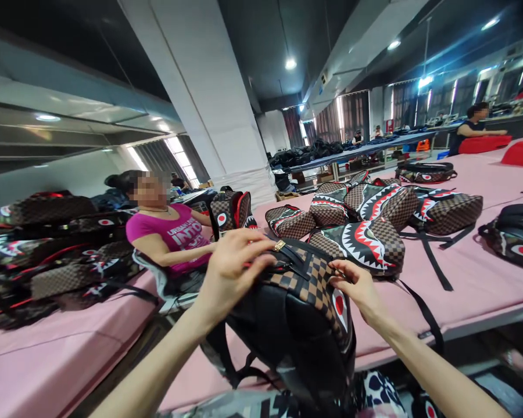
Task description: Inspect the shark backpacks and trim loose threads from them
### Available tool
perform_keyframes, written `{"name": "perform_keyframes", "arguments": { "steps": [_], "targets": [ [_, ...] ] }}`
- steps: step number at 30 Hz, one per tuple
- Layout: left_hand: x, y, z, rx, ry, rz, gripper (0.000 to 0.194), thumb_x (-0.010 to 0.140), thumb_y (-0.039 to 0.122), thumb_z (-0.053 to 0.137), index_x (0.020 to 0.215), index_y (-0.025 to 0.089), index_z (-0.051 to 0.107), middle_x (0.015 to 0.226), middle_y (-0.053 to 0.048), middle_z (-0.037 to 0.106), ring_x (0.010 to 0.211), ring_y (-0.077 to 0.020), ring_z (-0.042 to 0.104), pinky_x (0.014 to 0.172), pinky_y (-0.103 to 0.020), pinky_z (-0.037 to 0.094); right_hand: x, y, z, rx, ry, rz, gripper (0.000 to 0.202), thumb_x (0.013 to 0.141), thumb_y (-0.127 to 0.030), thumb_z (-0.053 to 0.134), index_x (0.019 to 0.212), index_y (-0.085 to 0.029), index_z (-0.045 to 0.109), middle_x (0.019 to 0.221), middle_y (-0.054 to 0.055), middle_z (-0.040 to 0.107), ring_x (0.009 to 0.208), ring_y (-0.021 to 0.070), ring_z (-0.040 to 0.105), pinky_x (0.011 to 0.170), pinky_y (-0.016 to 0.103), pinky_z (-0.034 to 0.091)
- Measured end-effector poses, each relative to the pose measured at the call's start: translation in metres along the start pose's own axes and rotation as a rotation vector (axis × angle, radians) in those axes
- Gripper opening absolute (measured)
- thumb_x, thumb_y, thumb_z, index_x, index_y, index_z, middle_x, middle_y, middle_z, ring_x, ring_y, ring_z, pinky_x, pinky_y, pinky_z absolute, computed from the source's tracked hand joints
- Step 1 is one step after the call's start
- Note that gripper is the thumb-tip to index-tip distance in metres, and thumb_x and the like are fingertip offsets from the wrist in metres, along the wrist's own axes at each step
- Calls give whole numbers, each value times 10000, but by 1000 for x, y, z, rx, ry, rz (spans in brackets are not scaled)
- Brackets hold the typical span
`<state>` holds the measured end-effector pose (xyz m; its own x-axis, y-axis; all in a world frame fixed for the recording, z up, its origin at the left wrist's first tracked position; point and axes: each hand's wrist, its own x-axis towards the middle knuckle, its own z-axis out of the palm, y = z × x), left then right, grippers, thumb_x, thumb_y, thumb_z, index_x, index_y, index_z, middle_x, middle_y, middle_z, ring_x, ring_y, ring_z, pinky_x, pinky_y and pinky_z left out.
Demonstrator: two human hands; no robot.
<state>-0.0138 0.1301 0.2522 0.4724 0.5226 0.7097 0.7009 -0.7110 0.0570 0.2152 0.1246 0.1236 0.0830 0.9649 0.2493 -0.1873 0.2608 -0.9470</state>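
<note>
Left hand: the left hand [233,261] is raised over the top of the backpack [296,313], fingers bent and pinched narrowly on the strap by the gold fitting [279,245].
Right hand: the right hand [359,287] rests on the right upper edge of the same backpack, fingertips pressed to the checkered panel; whether it pinches anything I cannot tell.
Backpack: stands upright at the near edge of the pink table [483,278], between the two forearms; brown and black checkered top, plain black back panel, a red and white eye mark on its side.
Pile behind: several more checkered bags [366,223] with shark-mouth print, white teeth and red gums, lie on the table just beyond the hands.
Left stack: a heap of similar bags [56,249] sits on the neighbouring pink surface.
Co-worker: a person in a magenta shirt [174,235] sits beyond the left hand, holding another bag [230,210].
Writing: white letters on the magenta shirt, partly readable as "URBAN" and "INTO"; the rest is too small to tell.
Far end: another person [470,130] leans at a distant table.
</note>
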Motion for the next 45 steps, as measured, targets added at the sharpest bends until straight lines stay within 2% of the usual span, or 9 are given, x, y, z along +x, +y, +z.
{"name": "perform_keyframes", "arguments": {
  "steps": [3,6,11,15,18,26,32,37,45],
  "targets": [
    [8,29,6,16,-321,215,234,798,388,591,1008,316,664,1098,-32,647,1135,-258,462,958,-436,315,0,1,-3,12,1,3,343,589,-276,677,909,-170,612,934,35,624,877,182,572,816,314,450],
    [16,35,12,-55,-488,232,183,819,389,563,935,305,677,1064,-17,666,1134,-245,486,967,-430,276,-1,2,-5,17,-7,9,351,596,-279,676,921,-164,609,953,39,624,896,175,568,829,302,443],
    [10,19,2,-260,-369,75,406,894,321,387,541,204,550,618,-1,621,961,-195,607,960,-359,308,-4,1,-5,22,-37,21,341,604,-271,666,924,-166,609,901,30,630,851,163,576,802,293,452],
    [7,24,-4,-127,-392,65,163,828,338,535,735,217,594,789,3,654,1023,-200,568,1004,-380,257,-3,-1,-4,6,-24,-4,321,606,-271,649,905,-163,606,856,26,621,808,160,576,763,290,461],
    [14,35,0,37,-459,119,160,806,383,574,873,252,636,856,-7,630,935,-196,543,907,-382,313,-3,-1,-4,4,-16,-10,313,592,-263,644,888,-166,607,889,33,626,831,168,579,775,295,466],
    [28,55,19,358,-604,119,215,834,323,532,703,170,605,789,-53,590,776,-192,500,710,-339,340,-7,1,-10,-71,-29,-44,300,602,-246,631,892,-170,623,892,36,633,811,169,573,765,305,471],
    [30,55,21,317,-575,-53,243,883,289,426,774,172,608,771,-50,584,721,-177,510,666,-308,357,-9,1,-16,-174,-75,-47,344,648,-285,627,971,-170,606,960,48,628,867,180,576,802,319,464],
    [30,55,20,243,-559,-64,285,878,283,403,712,173,608,745,-41,577,699,-164,500,653,-303,363,-15,-17,-18,-487,-104,-216,271,777,-325,561,1024,-214,574,990,32,631,898,178,582,747,291,462],
    [11,51,28,132,-324,-75,250,883,254,402,757,172,602,763,-43,566,763,-175,503,718,-321,400,-12,-40,-11,-733,-121,-398,162,802,-308,568,926,-218,619,917,21,672,807,177,617,635,254,440]
  ]
}}
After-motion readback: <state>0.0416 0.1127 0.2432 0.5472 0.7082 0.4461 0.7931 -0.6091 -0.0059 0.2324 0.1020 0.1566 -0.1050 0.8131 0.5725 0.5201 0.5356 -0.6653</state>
